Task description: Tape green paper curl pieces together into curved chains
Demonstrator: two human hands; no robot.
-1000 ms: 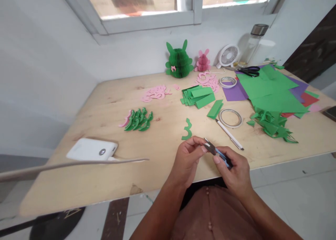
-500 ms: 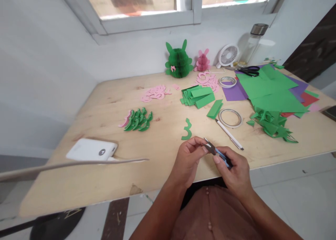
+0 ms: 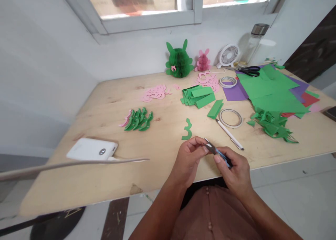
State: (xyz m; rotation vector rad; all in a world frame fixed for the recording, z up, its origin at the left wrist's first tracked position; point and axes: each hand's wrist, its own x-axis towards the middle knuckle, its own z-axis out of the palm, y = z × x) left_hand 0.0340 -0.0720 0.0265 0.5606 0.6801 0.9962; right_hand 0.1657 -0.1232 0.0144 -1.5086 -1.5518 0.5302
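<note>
My right hand (image 3: 235,168) is closed around the near end of a slim black-and-blue tool (image 3: 210,147), its kind hard to make out, just over the table's front edge. At the tool's far end, the thumb and fingers of my left hand (image 3: 187,161) are pinched together and touch it. Part of the tool is hidden by my fingers. A wavy green paper cutout (image 3: 187,129) lies flat just beyond my left hand. Past my right hand lie a white pen (image 3: 229,134) and a roll of tape (image 3: 219,118). Near them is a folded green paper strip (image 3: 215,109).
Folded green strips (image 3: 198,96), pink cutouts (image 3: 155,93) and a pile of curled green pieces (image 3: 139,119) lie on the table. Scissors (image 3: 249,71) rest on green sheets (image 3: 275,100) at right. A power bank (image 3: 90,149) with a cable sits left. Paper rabbits (image 3: 179,63) stand behind.
</note>
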